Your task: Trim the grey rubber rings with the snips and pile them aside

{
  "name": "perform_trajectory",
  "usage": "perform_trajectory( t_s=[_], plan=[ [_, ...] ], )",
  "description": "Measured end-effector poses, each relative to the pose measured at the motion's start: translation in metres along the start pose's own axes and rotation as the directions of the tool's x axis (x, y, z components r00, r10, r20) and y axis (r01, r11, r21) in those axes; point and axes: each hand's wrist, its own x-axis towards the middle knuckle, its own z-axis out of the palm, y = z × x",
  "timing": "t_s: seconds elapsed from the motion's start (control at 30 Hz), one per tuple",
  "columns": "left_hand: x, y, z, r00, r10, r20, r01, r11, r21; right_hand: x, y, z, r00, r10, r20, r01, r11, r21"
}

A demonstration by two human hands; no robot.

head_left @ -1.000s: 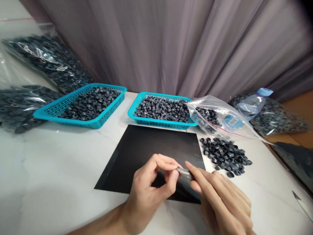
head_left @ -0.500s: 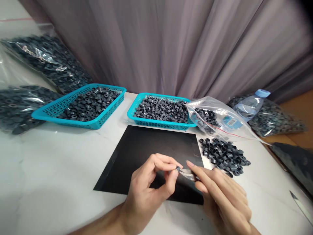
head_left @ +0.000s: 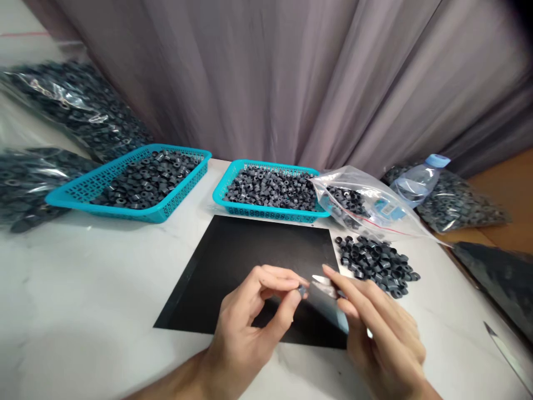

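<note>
Over the black mat [head_left: 233, 250], my left hand [head_left: 254, 316] pinches a small dark grey plastic part [head_left: 302, 289] between thumb and fingertips. My right hand [head_left: 385, 328] is closed around a small knife [head_left: 323, 281], whose pale pointed blade sticks out towards the left hand. A narrow gap separates the blade from the part. The knife's handle is mostly hidden by my fingers. To the right of the mat, beyond my right hand, lies a loose pile of grey ring-shaped parts [head_left: 377, 264].
Two blue baskets [head_left: 156, 215] [head_left: 270, 211] of grey parts stand at the back. An open zip bag [head_left: 350, 178] of parts and a water bottle [head_left: 420, 180] are at the back right. Filled bags [head_left: 91, 111] stand at left. Another blade [head_left: 506, 347] lies at the right edge.
The knife has drawn back slightly from the part and its blade has turned, its tip now pointing up and left. My left hand still pinches the part. The view has shifted slightly.
</note>
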Motion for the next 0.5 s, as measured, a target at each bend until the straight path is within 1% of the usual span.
perform_trajectory(
  t_s=[0.17, 0.27, 0.37, 0.43, 0.5],
  plan=[
    [-0.002, 0.003, 0.001, 0.999, -0.053, 0.005, 0.053, 0.998, -0.037, 0.001, 0.008, 0.001, 0.996, 0.085, 0.015, -0.086, 0.996, 0.035],
    [-0.001, 0.007, 0.000, 0.987, -0.157, 0.017, 0.158, 0.984, -0.085, 0.000, 0.010, 0.003, 0.994, 0.104, 0.043, -0.106, 0.994, 0.033],
    [0.000, 0.010, 0.000, 0.959, -0.281, 0.042, 0.284, 0.951, -0.122, -0.001, 0.011, 0.003, 0.993, 0.106, 0.054, -0.108, 0.994, 0.031],
    [0.001, 0.010, -0.001, 0.945, -0.325, 0.042, 0.328, 0.935, -0.135, -0.001, 0.010, 0.004, 0.992, 0.108, 0.059, -0.110, 0.994, 0.026],
    [0.002, 0.010, -0.001, 0.941, -0.337, 0.038, 0.339, 0.930, -0.142, -0.001, 0.010, 0.004, 0.991, 0.116, 0.066, -0.118, 0.993, 0.025]
  ],
)
